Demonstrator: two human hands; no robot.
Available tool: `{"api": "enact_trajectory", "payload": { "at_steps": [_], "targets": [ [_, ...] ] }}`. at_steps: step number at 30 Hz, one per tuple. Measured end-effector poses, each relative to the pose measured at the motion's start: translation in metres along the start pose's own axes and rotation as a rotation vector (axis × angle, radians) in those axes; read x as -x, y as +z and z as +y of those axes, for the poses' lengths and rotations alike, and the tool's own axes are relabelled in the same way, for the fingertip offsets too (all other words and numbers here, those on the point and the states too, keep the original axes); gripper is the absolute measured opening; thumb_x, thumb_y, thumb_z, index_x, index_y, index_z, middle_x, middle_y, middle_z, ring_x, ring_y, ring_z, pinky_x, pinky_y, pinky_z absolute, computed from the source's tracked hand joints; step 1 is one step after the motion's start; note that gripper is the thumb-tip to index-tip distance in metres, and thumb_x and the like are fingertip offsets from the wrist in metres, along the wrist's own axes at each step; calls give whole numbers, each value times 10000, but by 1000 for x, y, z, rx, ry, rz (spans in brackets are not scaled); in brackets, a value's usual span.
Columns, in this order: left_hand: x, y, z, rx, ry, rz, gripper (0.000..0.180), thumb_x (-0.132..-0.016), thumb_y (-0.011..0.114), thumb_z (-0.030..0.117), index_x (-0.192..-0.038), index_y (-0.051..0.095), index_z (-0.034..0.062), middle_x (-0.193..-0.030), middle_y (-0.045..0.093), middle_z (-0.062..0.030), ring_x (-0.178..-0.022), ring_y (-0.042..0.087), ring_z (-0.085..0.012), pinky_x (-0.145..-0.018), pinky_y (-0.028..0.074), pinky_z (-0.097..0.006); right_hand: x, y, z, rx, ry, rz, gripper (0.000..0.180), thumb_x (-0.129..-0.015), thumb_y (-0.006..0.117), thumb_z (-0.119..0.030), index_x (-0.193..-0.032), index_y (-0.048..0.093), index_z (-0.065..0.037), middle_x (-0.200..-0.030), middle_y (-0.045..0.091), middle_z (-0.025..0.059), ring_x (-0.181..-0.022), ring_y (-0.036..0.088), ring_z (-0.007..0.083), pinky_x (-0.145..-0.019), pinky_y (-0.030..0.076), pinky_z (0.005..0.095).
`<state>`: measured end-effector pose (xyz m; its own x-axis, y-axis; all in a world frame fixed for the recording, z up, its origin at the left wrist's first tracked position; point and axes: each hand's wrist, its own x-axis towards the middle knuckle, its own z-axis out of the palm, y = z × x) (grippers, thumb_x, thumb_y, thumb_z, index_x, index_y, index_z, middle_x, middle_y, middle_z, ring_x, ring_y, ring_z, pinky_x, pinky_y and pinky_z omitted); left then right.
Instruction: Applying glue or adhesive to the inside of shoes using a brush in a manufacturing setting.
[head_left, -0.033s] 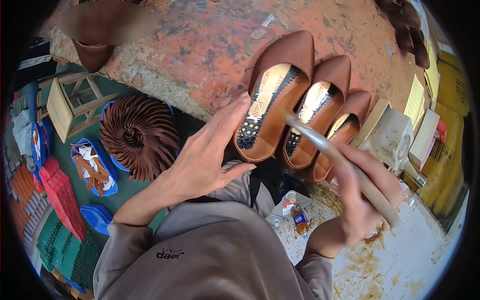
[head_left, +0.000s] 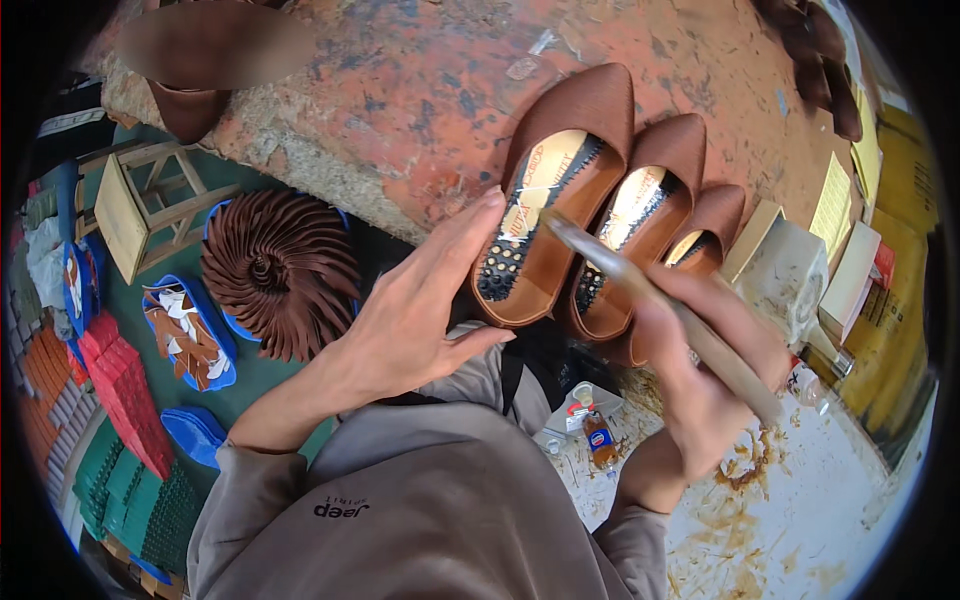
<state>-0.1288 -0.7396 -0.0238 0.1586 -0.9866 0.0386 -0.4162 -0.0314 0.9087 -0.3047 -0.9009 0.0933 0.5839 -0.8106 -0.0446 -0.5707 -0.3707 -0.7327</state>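
Three brown pointed shoes stand side by side on the worn bench, toes pointing away, with patterned black and cream inner soles. My left hand (head_left: 425,295) steadies the leftmost shoe (head_left: 575,110), its fingers along the outer side and the thumb by the heel. In my right hand (head_left: 705,365) is a long-handled brush (head_left: 660,300), the fingers wrapped round its handle. Motion blurs the brush; its tip is over the opening of the leftmost shoe, and contact cannot be made out. The middle shoe (head_left: 675,145) and the right shoe (head_left: 722,212) are partly hidden by the hand and brush.
The reddish bench (head_left: 400,90) has a rough front edge. Left of me are brown strips (head_left: 280,275) coiled in a blue tub, a blue tray of scraps (head_left: 190,335) and a wooden stool (head_left: 125,215). At right lie boxes (head_left: 850,275); a small bottle (head_left: 600,440) stands below.
My right hand and the brush have moved left, bringing the tip from the right side of the leftmost shoe toward its middle. The left hand has stayed on that shoe.
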Motion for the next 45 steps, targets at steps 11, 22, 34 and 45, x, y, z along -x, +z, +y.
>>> {"api": "enact_trajectory", "payload": {
  "at_steps": [11,22,34,45],
  "targets": [
    [0,-7,-7,35,13,0,1161,-745,963,118,-1671,279,-36,-1648,441,-280,-1489,499,-463,-1193,488,-505,-25,31,21,-108,-202,-664,223,-787,838,-28,-1002,783,-13,-840,690,98,-778,686,296,-700,549,421],
    [-3,-6,-2,-12,16,-9,1158,-737,963,116,-1670,292,-29,-1640,455,-279,-1478,514,-458,-1183,500,-498,-29,40,37,30,-268,-198,204,-808,851,12,-999,782,37,-853,699,90,-728,658,230,-650,534,352],
    [-3,-3,0,-54,26,-10,1132,-737,972,131,-1649,321,-37,-1631,467,-289,-1483,517,-458,-1196,489,-498,4,54,30,282,-407,20,229,-806,870,0,-1021,793,5,-868,739,103,-731,676,236,-670,548,355],
    [23,16,22,-461,198,158,769,-809,892,209,-1481,559,38,-1414,559,-211,-1343,547,-446,-1110,477,-639,4,5,6,132,-332,148,158,-907,800,-107,-976,767,31,-805,744,109,-658,686,256,-640,559,344]
  ]
}}
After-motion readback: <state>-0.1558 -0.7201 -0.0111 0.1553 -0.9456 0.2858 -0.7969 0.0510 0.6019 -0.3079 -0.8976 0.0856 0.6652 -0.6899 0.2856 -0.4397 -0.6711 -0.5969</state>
